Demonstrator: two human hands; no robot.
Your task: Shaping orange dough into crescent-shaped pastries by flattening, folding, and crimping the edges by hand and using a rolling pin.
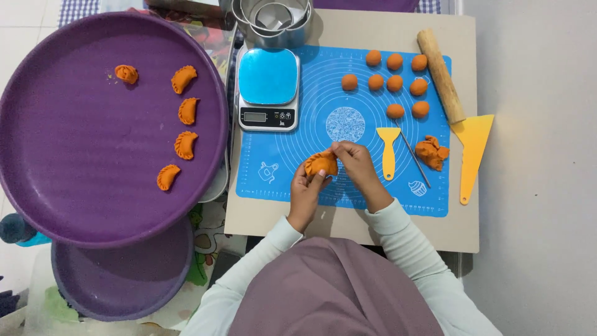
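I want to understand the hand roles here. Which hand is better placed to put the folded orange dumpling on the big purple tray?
Probably the left hand. It cradles the dumpling from below and lies on the side of the purple tray. The right hand only pinches the top edge and would have to cross over.

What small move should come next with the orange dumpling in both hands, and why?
Probably pinch on along the open rim: the left hand cradles the orange dumpling over the blue mat, and the right hand pinches its top edge. Its shape looks less finished than the crimped dumplings on the purple tray.
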